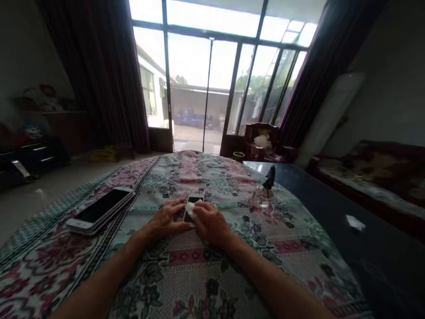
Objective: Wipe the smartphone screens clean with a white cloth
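A small black-screened phone (192, 201) lies flat on the floral cloth (186, 274) in the middle of the table. My left hand (168, 219) rests against its left edge, fingers curled along it and holding it steady. My right hand (209, 221) is closed on a small white wipe (191, 207) and presses it onto the phone's screen. Both forearms reach in from the bottom of the view. Most of the phone's lower part is hidden under my hands.
Two larger phones (99, 209) lie stacked at the left of the cloth. A small clear glass bottle with a dark spray top (264, 191) stands to the right. Beyond it is a dark glossy tabletop (332, 208) with a white scrap (355, 222).
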A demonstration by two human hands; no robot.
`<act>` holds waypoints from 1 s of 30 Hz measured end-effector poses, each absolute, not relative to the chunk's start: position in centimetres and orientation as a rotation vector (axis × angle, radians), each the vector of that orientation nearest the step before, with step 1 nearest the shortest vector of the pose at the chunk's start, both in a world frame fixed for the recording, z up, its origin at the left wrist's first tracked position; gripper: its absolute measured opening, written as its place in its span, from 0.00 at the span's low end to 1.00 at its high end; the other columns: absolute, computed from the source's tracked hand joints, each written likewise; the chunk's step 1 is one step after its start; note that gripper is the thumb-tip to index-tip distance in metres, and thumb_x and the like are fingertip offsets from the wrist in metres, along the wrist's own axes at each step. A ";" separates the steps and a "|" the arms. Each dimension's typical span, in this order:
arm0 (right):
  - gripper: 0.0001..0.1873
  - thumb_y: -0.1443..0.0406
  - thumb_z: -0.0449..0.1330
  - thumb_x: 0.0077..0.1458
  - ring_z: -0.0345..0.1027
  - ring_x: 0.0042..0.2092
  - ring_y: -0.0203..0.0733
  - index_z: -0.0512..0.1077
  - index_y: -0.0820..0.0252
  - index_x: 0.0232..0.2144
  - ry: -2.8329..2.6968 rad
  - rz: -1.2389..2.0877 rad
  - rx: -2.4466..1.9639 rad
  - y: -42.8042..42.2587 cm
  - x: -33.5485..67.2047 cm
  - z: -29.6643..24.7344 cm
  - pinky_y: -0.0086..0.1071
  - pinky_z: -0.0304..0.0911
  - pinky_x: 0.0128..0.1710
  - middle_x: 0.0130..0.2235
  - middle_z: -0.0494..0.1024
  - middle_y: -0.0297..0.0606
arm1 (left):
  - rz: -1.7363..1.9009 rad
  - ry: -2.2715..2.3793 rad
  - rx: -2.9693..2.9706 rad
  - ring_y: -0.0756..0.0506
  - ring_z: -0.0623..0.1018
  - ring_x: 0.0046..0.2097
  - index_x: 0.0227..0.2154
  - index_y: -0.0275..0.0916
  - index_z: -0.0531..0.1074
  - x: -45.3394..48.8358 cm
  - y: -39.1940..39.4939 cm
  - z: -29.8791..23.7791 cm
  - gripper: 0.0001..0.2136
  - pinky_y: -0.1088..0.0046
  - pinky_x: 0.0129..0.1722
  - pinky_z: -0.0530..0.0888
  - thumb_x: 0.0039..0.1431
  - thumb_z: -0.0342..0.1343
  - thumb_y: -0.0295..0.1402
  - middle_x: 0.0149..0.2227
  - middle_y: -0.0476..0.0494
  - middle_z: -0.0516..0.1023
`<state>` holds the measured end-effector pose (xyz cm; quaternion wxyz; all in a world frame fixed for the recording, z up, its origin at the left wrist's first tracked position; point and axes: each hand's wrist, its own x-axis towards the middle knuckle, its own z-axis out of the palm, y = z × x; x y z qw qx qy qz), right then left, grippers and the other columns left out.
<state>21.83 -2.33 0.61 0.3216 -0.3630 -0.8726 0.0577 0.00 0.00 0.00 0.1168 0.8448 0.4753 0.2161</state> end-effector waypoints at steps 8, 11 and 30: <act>0.20 0.67 0.50 0.63 0.58 0.64 0.49 0.72 0.62 0.54 -2.400 0.147 -1.039 -2.0 21.7 -0.3 0.45 0.55 0.65 0.60 0.70 0.45 | 0.666 1.294 2.485 0.34 0.69 0.62 0.53 0.44 0.75 -0.2 -0.1 -0.2 0.26 0.54 0.62 0.65 0.51 0.65 0.46 0.59 0.40 0.74; 0.20 0.67 0.50 0.63 0.58 0.64 0.50 0.71 0.62 0.55 -2.401 0.151 -1.103 -1.0 21.4 -0.2 0.45 0.54 0.65 0.61 0.69 0.46 | 0.654 1.360 2.435 0.33 0.69 0.63 0.53 0.40 0.75 -0.2 0.0 -0.4 0.28 0.54 0.63 0.65 0.49 0.65 0.46 0.61 0.36 0.72; 0.24 0.65 0.46 0.66 0.47 0.69 0.52 0.64 0.64 0.62 -2.505 0.165 -1.356 -0.8 19.9 0.8 0.48 0.49 0.66 0.67 0.60 0.48 | 0.633 1.490 2.361 0.33 0.65 0.65 0.60 0.38 0.66 0.5 0.6 -1.0 0.41 0.58 0.65 0.60 0.44 0.66 0.51 0.65 0.33 0.65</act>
